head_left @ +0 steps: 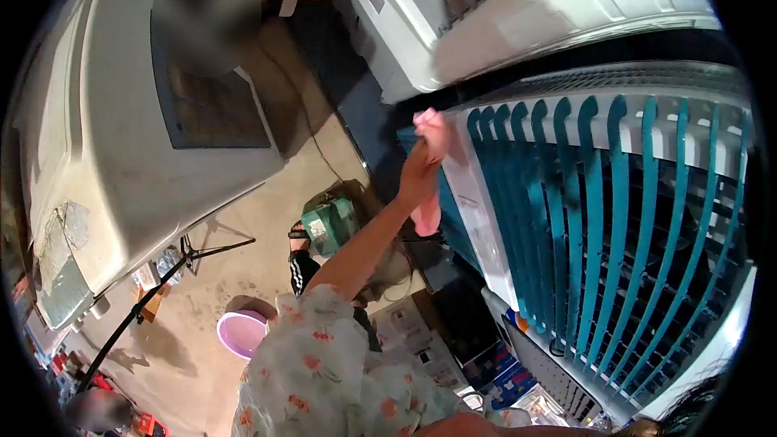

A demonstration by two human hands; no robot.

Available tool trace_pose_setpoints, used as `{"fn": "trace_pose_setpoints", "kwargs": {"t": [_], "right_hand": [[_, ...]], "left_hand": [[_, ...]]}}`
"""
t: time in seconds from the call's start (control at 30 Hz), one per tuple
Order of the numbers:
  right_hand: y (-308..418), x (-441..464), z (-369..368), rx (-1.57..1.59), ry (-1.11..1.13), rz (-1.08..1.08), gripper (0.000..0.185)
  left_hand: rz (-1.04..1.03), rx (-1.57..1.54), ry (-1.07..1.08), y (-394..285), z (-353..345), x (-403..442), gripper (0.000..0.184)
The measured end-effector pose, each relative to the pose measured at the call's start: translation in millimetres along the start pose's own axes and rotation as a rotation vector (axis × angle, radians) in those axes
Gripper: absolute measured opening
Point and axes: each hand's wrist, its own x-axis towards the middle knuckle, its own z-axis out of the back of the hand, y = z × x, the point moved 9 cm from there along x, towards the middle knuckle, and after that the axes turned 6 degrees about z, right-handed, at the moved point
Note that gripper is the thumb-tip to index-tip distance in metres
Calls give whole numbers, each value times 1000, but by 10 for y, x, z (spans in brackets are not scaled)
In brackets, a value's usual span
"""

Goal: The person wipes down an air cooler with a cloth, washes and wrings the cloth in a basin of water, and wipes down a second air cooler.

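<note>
My left hand (417, 174) is closed around a pink cloth (426, 214), which sticks out above and below the fingers. The hand is held at the white side edge of a large air cooler (486, 218) with curved teal louvers (595, 194). Whether the cloth touches the cooler's frame I cannot tell. My left arm reaches out of a pale floral sleeve (312, 348). My right hand does not show; only a strip of skin is visible along the bottom edge.
Another white cooler (413, 40) stands at the top, and a bulky white housing (105, 113) at the left. A green box-like item (330, 226), a pink basin (241, 334) and a black tripod stand (188, 252) are on the floor. Printed cartons (409, 332) lie below the hand.
</note>
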Motion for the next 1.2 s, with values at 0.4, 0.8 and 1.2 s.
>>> {"fn": "trace_pose_setpoints", "kwargs": {"t": [0.4, 0.8, 1.2], "right_hand": [[-226, -111, -13, -20, 26, -27, 48], [-738, -204, -186, 3, 37, -62, 49], [-1299, -313, -392, -23, 42, -180, 31]], "left_hand": [[-321, 579, 104, -288, -488, 363, 38], [89, 691, 119, -45, -927, -562, 37], [-57, 1080, 119, -130, -1097, -577, 39]]}}
